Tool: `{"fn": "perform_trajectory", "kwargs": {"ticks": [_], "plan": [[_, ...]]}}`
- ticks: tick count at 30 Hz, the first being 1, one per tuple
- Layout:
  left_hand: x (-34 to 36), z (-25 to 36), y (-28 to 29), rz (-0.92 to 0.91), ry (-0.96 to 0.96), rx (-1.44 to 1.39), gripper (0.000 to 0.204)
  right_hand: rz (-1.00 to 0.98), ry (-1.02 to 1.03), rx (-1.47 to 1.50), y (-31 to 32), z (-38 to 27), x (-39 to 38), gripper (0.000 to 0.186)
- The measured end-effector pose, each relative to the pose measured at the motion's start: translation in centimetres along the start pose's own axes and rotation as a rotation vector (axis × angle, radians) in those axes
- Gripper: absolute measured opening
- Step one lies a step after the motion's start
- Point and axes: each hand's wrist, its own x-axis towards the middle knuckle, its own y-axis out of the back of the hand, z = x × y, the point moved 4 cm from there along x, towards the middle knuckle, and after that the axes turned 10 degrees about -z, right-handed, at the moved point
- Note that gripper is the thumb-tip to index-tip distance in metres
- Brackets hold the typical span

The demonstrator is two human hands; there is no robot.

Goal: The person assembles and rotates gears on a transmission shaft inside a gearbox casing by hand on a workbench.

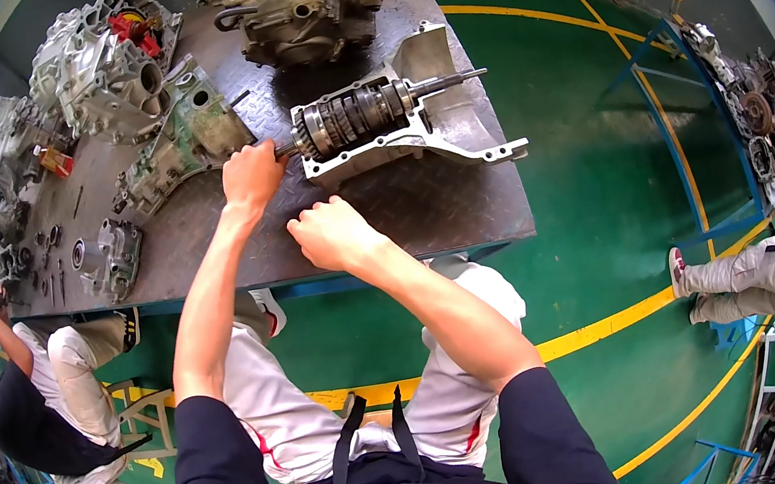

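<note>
A gear shaft [351, 120] with several dark gears lies lengthwise in an open silver gearbox housing half [380, 156] on the metal workbench [239, 243]. Its bare thin end points right. At the shaft's left end my left hand [254, 179] is closed around the short stub, just outside the housing wall. My right hand [335, 234] is curled into a loose fist above the bench's near edge, below the housing and apart from it. Nothing sticks out of its fingers, and the palm side is hidden.
Behind the housing stands a large brownish gearbox casing [305, 6]. A greenish housing part [185, 137], silver casings [91, 71], a small bottle [54, 160] and a small pump-like casting [109, 258] sit to the left. One person [33, 401] sits at left; another [768, 273] stands at right beside a parts rack [754, 111].
</note>
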Motion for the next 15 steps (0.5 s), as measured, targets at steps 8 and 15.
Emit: {"fn": "perform_trajectory", "kwargs": {"ticks": [8,15], "plan": [[5.0,-3.4,-1.0,-1.084,-0.003,-0.528,0.036,0.01,0.007,-0.004,0.2,-0.4,-0.1,0.013],[-1.6,0.0,0.9,0.063,-0.185,-0.067,0.042,0.032,-0.004,-0.002,0.4,0.0,-0.2,0.016]]}}
